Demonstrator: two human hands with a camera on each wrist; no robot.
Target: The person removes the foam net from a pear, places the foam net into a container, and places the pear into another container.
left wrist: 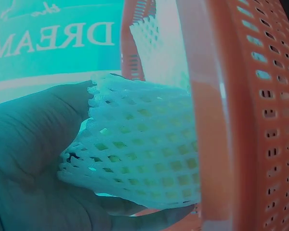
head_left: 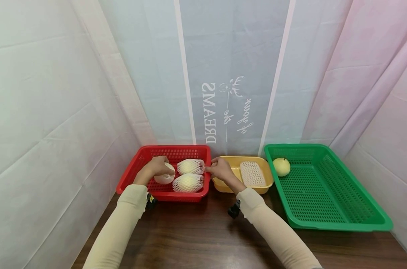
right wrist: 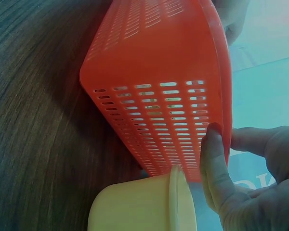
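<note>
In the red basket point(head_left: 186, 195), my left hand point(head_left: 156, 167) holds a pear in a white foam net point(head_left: 165, 175), at the basket's left part. The left wrist view shows the netted pear point(left wrist: 139, 144) between the thumb and fingers of the left hand point(left wrist: 33, 144). Two more netted pears, one point(head_left: 190, 166) behind the other point(head_left: 188, 183), lie to its right. My right hand point(head_left: 222, 170) pinches the basket's right rim; in the right wrist view, thumb and fingers of the right hand point(right wrist: 260, 178) are on both sides of the red rim point(right wrist: 223, 86).
A yellow bin point(head_left: 237, 160) with an empty white foam net point(head_left: 252, 174) stands right of the red basket. Farther right, a green basket point(head_left: 338, 225) holds one bare pear point(head_left: 282, 167) at its back left. A printed cloth point(head_left: 237, 45) hangs behind.
</note>
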